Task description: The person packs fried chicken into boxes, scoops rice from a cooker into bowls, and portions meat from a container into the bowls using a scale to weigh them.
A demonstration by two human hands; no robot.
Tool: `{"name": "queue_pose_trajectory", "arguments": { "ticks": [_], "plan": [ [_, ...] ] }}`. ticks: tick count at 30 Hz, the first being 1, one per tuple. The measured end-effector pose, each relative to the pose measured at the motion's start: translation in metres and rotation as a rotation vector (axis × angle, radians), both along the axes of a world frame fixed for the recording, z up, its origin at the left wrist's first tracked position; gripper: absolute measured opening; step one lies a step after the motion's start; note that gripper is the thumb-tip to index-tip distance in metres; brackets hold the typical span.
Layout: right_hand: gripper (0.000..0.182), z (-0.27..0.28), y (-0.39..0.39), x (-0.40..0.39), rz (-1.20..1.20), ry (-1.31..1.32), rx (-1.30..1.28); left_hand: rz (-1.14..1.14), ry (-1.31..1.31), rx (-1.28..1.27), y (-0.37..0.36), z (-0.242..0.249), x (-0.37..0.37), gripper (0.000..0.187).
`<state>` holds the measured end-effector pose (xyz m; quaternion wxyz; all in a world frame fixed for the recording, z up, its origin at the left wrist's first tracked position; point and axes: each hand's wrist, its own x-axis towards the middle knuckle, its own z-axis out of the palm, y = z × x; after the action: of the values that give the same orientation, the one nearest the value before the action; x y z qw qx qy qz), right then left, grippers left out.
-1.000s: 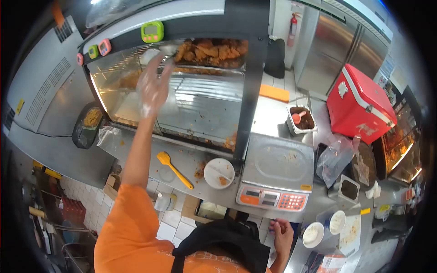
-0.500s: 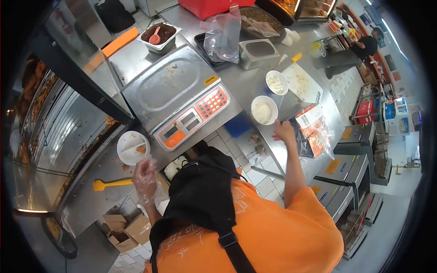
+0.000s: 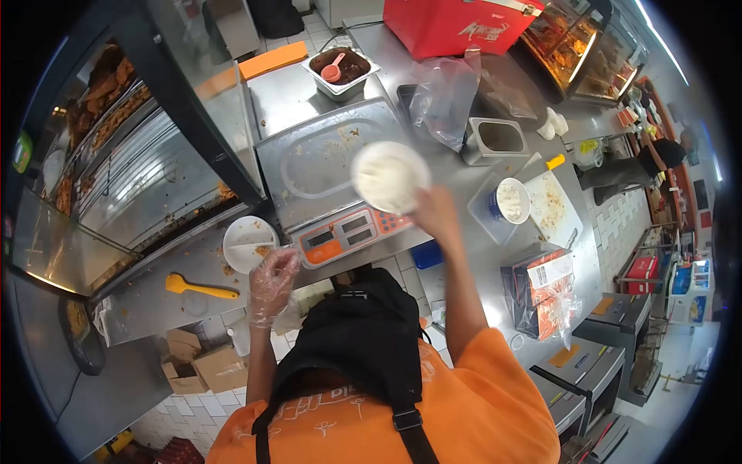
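Observation:
My right hand point(image 3: 437, 215) grips the rim of a white bowl point(image 3: 389, 179) with white contents, held over the scale point(image 3: 328, 158). The bowl is slightly blurred. My left hand point(image 3: 273, 288), in a clear plastic glove, has its fingers curled beside a divided white bowl point(image 3: 250, 243) with food scraps in it. Whether that hand touches the bowl or holds anything is too unclear to tell. A second bowl of white food point(image 3: 510, 203) stands on the right counter, beside a white cutting board point(image 3: 550, 209).
A yellow spatula point(image 3: 202, 288) lies at the left, near a glass food display point(image 3: 147, 162). Behind the scale are a metal tub point(image 3: 340, 83) with a red scoop, a red cooler point(image 3: 456, 29) and a metal container point(image 3: 495, 141). A person point(image 3: 634, 166) stands at the far right.
My right hand has taken hold of the nearer white bowl and carried it left, over the scale. The camera view has shifted. My left hand remains by the divided bowl.

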<state>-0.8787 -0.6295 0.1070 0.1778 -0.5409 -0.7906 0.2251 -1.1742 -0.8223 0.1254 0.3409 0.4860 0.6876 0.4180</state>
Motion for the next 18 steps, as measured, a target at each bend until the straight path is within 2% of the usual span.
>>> {"name": "queue_pose_trajectory", "arguments": {
  "ticks": [1,2,4,6,7,8,9,11,13,15,16,18],
  "plan": [
    [0.029,0.038,0.003,-0.041,-0.346,0.493,-0.513,0.001,-0.012,0.023,0.003,0.002,0.005,0.021],
    [0.027,0.023,0.024,-0.062,-0.104,0.251,-0.3,0.003,-0.023,0.043,0.006,0.003,0.008,0.021],
    [0.025,0.009,0.036,-0.071,0.154,0.007,-0.106,0.03,-0.021,0.017,0.006,-0.014,0.007,0.02],
    [0.021,0.007,0.031,-0.082,0.11,-0.029,0.303,0.161,0.008,-0.048,-0.013,-0.018,-0.004,0.018],
    [0.021,0.036,0.013,-0.093,-0.026,0.101,0.348,0.254,0.02,-0.074,-0.034,-0.033,-0.016,0.018],
    [0.02,0.07,-0.008,-0.104,-0.164,0.23,0.383,0.418,-0.137,0.002,-0.056,-0.062,-0.029,0.019],
    [0.02,0.078,-0.029,-0.123,-0.081,0.256,0.354,0.574,-0.287,0.094,-0.078,-0.077,-0.038,0.019],
    [0.02,0.085,-0.077,-0.158,0.49,0.465,-0.083,0.708,-0.212,0.034,-0.118,-0.065,-0.044,0.023],
    [0.025,0.025,-0.105,-0.215,0.954,0.525,-0.145,0.762,-0.127,-0.029,-0.145,-0.076,-0.053,0.025],
    [0.025,-0.031,-0.134,-0.259,0.938,0.02,0.397,0.833,-0.153,-0.008,-0.159,-0.075,-0.049,0.026],
    [0.025,-0.047,-0.135,-0.267,0.946,0.021,0.402,0.864,-0.189,-0.023,-0.164,-0.067,-0.045,0.027],
    [0.027,-0.055,-0.132,-0.279,1.009,-0.166,0.377,0.894,-0.272,0.03,-0.175,-0.066,-0.038,0.029]
  ]
}}
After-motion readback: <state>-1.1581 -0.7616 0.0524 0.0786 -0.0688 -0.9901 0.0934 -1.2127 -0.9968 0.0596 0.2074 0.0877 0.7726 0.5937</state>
